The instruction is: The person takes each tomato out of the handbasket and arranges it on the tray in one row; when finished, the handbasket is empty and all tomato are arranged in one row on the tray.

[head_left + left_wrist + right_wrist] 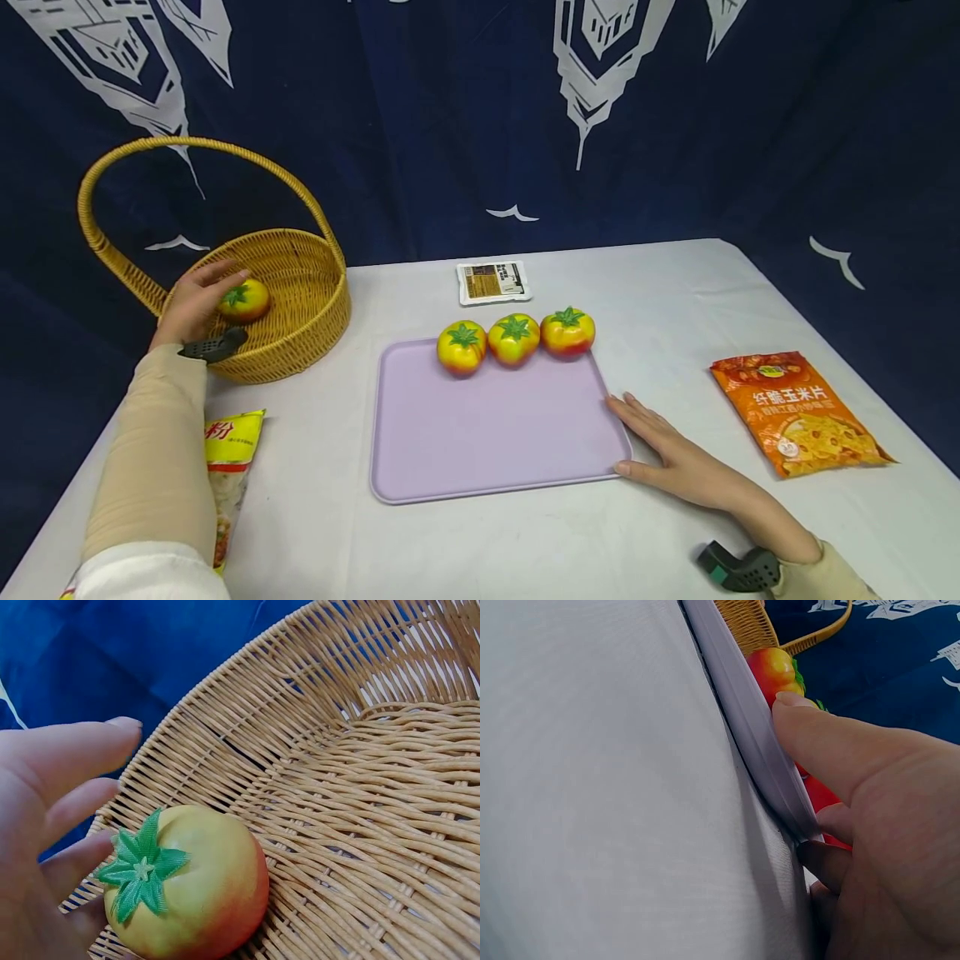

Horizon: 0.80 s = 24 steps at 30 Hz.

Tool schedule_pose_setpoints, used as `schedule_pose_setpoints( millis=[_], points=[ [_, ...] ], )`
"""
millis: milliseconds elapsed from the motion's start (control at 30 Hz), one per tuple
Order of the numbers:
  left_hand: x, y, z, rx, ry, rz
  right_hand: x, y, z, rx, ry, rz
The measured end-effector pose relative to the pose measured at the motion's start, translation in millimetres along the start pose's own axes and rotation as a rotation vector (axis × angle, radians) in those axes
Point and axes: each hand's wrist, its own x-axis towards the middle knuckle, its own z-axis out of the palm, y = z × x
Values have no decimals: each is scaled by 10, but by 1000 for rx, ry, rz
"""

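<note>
In the wicker basket (300,275) lies a yellow-and-red toy tomato (202,885) with a green leafy top. My left hand (197,302) reaches over the basket's left rim, right beside that tomato, its fingers loosely extended and not wrapped round it. Three matching tomatoes (513,340) stand in a row along the back edge of a lilac tray (495,433). At the tray's right edge my right hand (675,458) rests with its fingers stretched out. From the right wrist, its thumb (817,735) is seen at the tray's rim.
Behind the tray lies a small white-and-brown packet (493,283). An orange bag of corn chips (798,412) is to the right of my right hand. A yellow-topped bag (232,442) sits partly hidden by my left forearm. The basket's tall handle (217,143) arches over it.
</note>
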Motion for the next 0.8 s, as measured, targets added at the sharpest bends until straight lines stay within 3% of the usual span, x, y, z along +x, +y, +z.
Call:
schedule_pose_setpoints(
  millis=[333,433,633,800],
  points=[
    [49,-50,-69,220,-245,-41,4,-11,-5,0,-2,-11],
    [50,-57,-69,264,-288,-56,11,-6,-9,1,-2,-17],
    [22,-39,-72,261,-323,-155,22,-2,-14,6,-11,-5],
    [16,-43,-64,242,-312,-178,18,-6,-10,11,-14,7]
  ],
)
